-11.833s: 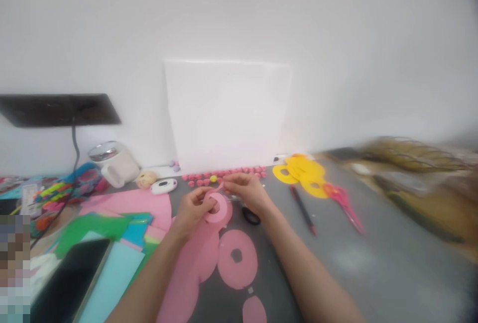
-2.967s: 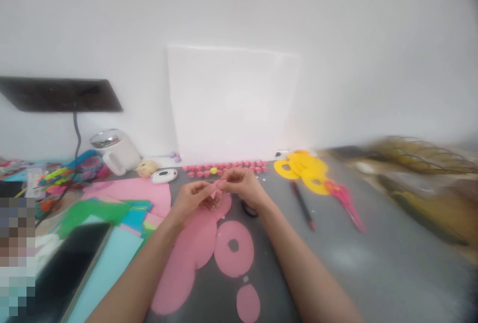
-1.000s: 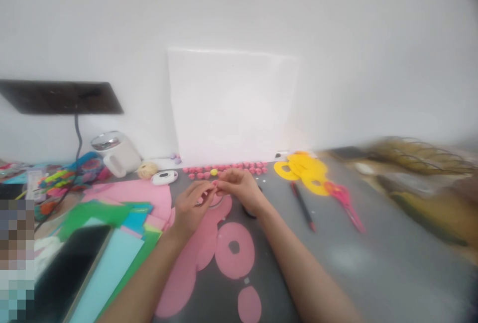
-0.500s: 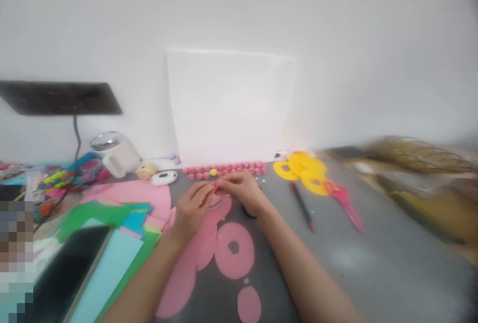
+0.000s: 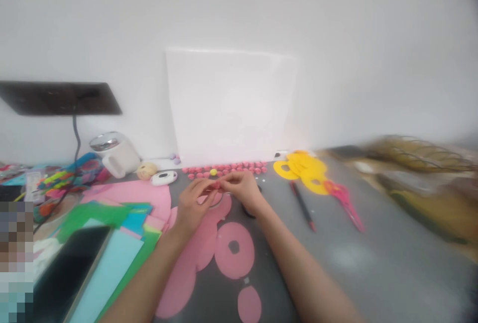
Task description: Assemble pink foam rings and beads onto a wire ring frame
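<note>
Pink paper bit [image 5: 215,185] — pinched between both hands' fingers [image 5: 209,189] (tips pressed together).

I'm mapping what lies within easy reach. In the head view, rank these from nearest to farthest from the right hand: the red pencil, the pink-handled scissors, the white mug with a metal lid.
From the right hand:
1. Red pencil, on the grey table just to its right.
2. Pink-handled scissors, further right, beyond the pencil.
3. White mug with a metal lid, far left, by the wall.

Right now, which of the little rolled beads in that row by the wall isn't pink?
The single yellow rolled bead, left of the row's middle; the other beads are all pink.
</note>
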`<state>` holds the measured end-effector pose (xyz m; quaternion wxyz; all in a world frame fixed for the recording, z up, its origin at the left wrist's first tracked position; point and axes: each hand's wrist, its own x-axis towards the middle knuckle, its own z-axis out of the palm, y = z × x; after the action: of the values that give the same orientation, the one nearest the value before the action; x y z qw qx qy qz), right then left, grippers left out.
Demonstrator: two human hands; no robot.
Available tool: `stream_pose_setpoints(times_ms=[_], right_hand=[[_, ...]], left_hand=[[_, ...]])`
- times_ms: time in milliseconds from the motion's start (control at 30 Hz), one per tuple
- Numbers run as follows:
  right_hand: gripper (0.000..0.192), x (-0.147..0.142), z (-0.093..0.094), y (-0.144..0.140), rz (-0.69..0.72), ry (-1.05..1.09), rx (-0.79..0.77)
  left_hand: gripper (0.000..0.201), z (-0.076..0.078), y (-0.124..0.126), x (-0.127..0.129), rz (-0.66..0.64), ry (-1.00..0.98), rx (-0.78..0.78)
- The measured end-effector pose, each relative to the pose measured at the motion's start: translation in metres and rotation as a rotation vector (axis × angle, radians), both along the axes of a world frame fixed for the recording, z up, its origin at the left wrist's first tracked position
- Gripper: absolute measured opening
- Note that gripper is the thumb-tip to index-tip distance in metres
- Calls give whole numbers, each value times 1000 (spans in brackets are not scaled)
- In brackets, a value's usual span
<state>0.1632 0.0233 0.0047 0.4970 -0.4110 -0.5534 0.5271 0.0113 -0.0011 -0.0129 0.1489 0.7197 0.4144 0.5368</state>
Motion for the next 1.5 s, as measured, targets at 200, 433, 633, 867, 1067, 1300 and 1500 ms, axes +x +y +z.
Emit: stream_pose_setpoints(times_ms=[200,433,633,867,1067,1300,1500], right_hand=[[13,-2,-4,2,-37,-31,67],[10,-10,-5,-3,-75,-153,258],[14,-20,-7,-8,-135,-260,474],[11,-16,-2,-7,-201,-147,180],[9,-15,-5,-4,-210,-147,186],[9,-20,-7,-8,-229,-219,434],[8,-20,-6,-9,-225,-189,521]], left_hand=[[22,3,-1,4,26,-143,-194],[27,2,2,4,40,-253,-356],[17,6,0,7,137,-333,-421],[34,18,-1,6,66,-472,-532],[41,15,-1,6,30,-438,-546],[30,13,0,5,41,-422,-515],[32,14,-2,4,56,-403,-462]])
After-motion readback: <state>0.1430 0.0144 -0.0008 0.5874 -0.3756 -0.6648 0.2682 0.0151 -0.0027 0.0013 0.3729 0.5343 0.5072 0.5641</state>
